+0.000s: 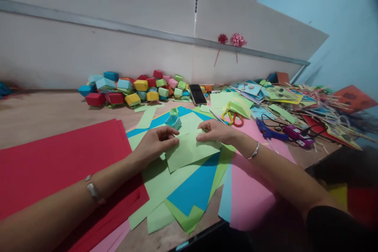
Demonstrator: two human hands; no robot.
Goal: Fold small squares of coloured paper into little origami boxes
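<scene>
A light green paper piece (189, 153) is held up between both hands, tilted over a pile of green and blue sheets. My left hand (159, 141) pinches its upper left edge between thumb and fingers. At its upper right edge, my right hand (214, 132) is closed on the same paper. Just beyond the hands, a small light blue paper box (173, 122) sits by a small green one (174, 112). Blue paper (195, 185) shows beneath the held piece.
Red sheets (65, 161) lie at left, pink sheets (251, 193) at right. Colourful paper boxes (124, 86) line the wall beside a phone (197, 94). Scissors (236, 119), a blue glue gun (270, 130) and paper scraps with sticks (321, 102) lie at right.
</scene>
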